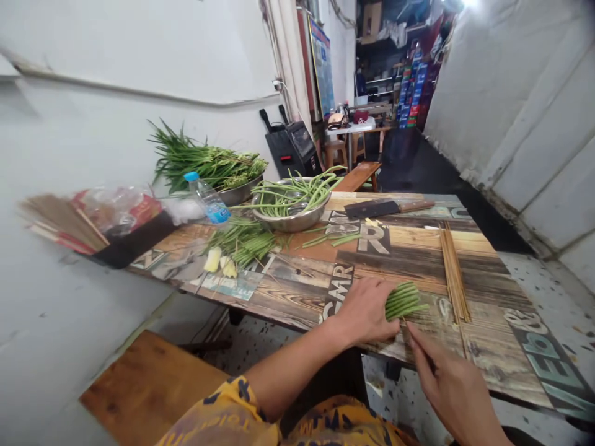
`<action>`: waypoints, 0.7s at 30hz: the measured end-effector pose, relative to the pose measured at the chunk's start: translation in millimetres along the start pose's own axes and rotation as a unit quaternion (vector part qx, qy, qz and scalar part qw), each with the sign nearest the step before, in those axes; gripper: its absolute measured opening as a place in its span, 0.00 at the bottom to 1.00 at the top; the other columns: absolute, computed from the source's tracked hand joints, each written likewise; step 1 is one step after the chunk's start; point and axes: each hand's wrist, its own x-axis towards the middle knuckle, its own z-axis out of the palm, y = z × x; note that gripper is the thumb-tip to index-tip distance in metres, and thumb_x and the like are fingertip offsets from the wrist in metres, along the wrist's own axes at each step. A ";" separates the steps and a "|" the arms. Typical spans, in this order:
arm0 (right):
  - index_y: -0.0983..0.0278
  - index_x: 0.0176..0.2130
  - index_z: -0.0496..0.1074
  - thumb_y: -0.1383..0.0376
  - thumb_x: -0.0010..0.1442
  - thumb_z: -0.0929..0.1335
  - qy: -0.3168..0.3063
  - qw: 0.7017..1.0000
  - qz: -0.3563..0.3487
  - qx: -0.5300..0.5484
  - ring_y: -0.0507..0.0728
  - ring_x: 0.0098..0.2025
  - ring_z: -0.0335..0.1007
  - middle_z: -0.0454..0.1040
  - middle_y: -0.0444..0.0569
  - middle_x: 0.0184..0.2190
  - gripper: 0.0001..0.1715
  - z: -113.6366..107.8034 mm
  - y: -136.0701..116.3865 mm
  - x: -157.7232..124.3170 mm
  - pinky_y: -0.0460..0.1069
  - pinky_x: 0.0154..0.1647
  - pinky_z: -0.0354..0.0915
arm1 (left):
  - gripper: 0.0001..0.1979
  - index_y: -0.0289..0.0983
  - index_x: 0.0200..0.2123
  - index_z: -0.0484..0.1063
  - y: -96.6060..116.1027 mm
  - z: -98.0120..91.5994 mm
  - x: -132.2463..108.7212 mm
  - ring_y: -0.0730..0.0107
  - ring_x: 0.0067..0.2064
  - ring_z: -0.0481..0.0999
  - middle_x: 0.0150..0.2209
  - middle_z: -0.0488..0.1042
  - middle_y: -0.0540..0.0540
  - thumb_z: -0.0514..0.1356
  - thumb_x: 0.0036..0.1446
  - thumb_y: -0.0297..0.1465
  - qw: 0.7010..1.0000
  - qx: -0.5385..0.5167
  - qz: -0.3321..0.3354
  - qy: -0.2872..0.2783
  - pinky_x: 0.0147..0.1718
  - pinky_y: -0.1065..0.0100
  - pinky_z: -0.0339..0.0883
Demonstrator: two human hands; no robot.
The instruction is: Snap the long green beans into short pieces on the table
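Observation:
On the wooden-plank-patterned table, my left hand (365, 310) is closed over a row of cut long beans (405, 300), pressing them side by side near the front edge. My right hand (446, 371) pinches a thin bamboo skewer (404, 322) whose tip is at the near side of the beans; most of it is hidden by the fingers. To the right lies a bundle of bamboo skewers (453, 272). Farther back rests a cleaver (374, 209) with a wooden handle. Beyond my left hand, a few cut bean lengths (332, 240) are scattered.
A steel bowl (290, 221) of long beans stands at the back, beside a pan of leafy greens (199, 158) and a water bottle (209, 201). More green stalks (251, 241) lie in front. A black box (139, 238) with skewers sits at the left end against the wall.

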 end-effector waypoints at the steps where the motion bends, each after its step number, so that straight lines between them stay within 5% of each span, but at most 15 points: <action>1: 0.66 0.46 0.73 0.61 0.63 0.59 -0.009 0.999 0.012 0.037 0.58 0.36 0.77 0.78 0.54 0.40 0.20 -2.6 -2.9 0.8 0.47 0.33 0.71 | 0.24 0.38 0.47 0.66 -1.8 -4.1 -1.0 0.57 0.47 0.69 0.43 0.71 0.42 0.62 0.44 0.35 1.000 -0.008 -0.002 0.007 0.49 0.59 0.63; 6: 0.63 0.49 0.72 0.57 0.63 0.61 -0.027 0.986 0.071 0.149 0.56 0.40 0.76 0.77 0.51 0.41 0.21 -17.9 -8.0 0.2 0.46 0.37 0.72 | 0.24 0.36 0.48 0.66 -32.6 -43.1 -8.8 0.61 0.45 0.69 0.44 0.69 0.42 0.60 0.44 0.30 0.995 0.003 -0.064 0.073 0.46 0.62 0.66; 10: 0.63 0.46 0.74 0.57 0.62 0.61 -0.014 0.983 0.105 0.152 0.56 0.36 0.76 0.78 0.51 0.38 0.20 -26.3 3.1 -10.1 0.47 0.35 0.73 | 0.23 0.35 0.48 0.65 -77.0 -87.1 -26.7 0.58 0.47 0.68 0.45 0.69 0.40 0.59 0.46 0.31 0.972 0.133 -0.139 0.137 0.49 0.60 0.63; 16: 0.63 0.44 0.75 0.58 0.62 0.61 -0.009 0.982 0.171 0.080 0.56 0.38 0.75 0.78 0.50 0.39 0.20 -40.0 28.0 -8.0 0.48 0.36 0.71 | 0.24 0.32 0.48 0.64 -147.5 -136.7 -47.7 0.52 0.50 0.68 0.47 0.70 0.36 0.54 0.51 0.40 0.896 0.322 -0.294 0.086 0.45 0.59 0.64; 19: 0.62 0.45 0.75 0.59 0.62 0.59 -0.012 0.978 0.210 -0.008 0.56 0.38 0.75 0.78 0.49 0.40 0.20 -45.1 47.6 7.3 0.48 0.37 0.69 | 0.19 0.33 0.43 0.66 -169.4 -139.7 -49.4 0.52 0.44 0.72 0.42 0.73 0.38 0.51 0.52 0.39 0.849 0.383 -0.362 0.034 0.37 0.60 0.66; 21: 0.62 0.45 0.75 0.61 0.61 0.59 -0.021 0.972 0.229 -0.049 0.56 0.40 0.74 0.77 0.49 0.41 0.19 -46.6 63.2 21.2 0.49 0.39 0.68 | 0.16 0.33 0.39 0.67 -171.6 -134.5 -50.7 0.53 0.41 0.72 0.40 0.74 0.37 0.48 0.54 0.36 0.841 0.412 -0.350 0.011 0.35 0.61 0.66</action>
